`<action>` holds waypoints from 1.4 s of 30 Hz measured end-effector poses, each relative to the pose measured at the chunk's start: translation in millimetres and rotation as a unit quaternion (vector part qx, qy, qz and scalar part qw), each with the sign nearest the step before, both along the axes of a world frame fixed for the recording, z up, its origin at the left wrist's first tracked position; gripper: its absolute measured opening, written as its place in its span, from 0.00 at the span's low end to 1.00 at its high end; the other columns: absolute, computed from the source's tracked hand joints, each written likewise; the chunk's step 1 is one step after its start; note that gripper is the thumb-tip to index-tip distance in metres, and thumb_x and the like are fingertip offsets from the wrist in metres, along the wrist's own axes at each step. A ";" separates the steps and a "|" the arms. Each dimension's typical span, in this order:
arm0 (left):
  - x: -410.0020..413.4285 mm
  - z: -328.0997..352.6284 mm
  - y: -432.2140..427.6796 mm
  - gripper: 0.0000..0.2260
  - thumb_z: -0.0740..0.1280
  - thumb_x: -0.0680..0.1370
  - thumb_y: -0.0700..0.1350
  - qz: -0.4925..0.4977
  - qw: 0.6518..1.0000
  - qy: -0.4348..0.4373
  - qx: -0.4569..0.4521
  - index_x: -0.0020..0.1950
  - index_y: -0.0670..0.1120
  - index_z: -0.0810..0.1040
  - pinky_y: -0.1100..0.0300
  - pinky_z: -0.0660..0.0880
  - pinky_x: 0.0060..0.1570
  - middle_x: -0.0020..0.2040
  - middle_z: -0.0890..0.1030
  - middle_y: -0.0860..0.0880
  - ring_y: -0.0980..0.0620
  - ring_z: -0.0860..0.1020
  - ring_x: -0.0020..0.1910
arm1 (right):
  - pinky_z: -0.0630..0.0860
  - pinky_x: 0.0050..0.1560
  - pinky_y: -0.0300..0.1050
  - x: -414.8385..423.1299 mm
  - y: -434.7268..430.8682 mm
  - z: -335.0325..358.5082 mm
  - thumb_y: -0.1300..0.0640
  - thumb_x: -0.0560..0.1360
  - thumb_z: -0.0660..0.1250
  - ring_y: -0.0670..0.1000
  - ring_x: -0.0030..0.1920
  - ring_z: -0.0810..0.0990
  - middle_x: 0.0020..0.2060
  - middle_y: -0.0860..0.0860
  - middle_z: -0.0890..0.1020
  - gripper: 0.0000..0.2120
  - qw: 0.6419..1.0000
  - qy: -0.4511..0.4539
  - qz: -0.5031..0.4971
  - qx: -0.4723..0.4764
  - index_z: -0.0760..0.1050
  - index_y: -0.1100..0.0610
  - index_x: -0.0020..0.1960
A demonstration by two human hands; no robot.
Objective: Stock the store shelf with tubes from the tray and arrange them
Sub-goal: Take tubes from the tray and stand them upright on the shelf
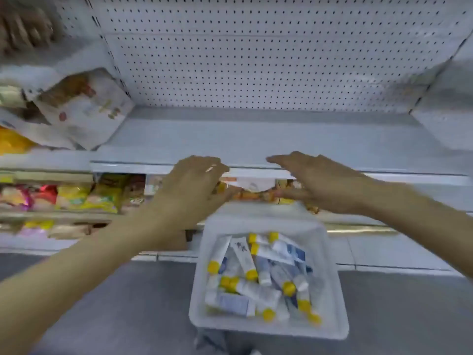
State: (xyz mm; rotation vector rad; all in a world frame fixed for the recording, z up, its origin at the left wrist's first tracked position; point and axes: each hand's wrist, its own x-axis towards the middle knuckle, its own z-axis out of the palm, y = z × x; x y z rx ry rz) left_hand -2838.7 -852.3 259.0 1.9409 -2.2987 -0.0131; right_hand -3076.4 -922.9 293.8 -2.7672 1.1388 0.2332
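Nearest, a white rectangular plastic tray (pixel 325 278) holds a loose heap of white yellow-capped tubes (pixel 245 254) — none on the shelf yet. Above it, at the shelf lip, the left hand (pixel 194 183) is loosely curled and the right hand (pixel 314 180) has its fingers (pixel 279 160) straight; neither holds anything. Judged stage: stocking not begun; the next move calls for reaching down for a tube. Beyond, the pale grey metal shelf (pixel 256 134) lies bare — white printed packets (pixel 84 108) lean in at its left end.

Two bare forearms (pixel 107 252) reaching the picture's edges, bare left hand (pixel 194 180), bare right hand (pixel 314 180), small pale streak (pixel 209 169) near left knuckles
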 end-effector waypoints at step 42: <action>14.9 -303.6 85.7 0.22 0.61 0.78 0.57 0.444 0.755 0.357 0.323 0.66 0.45 0.71 0.58 0.67 0.52 0.63 0.74 0.46 0.48 0.74 0.58 | 0.80 0.46 0.46 26.8 102.5 -382.9 0.63 0.71 0.73 0.52 0.42 0.80 0.45 0.56 0.80 0.08 0.436 -0.414 -0.731 0.322 0.74 0.57 0.43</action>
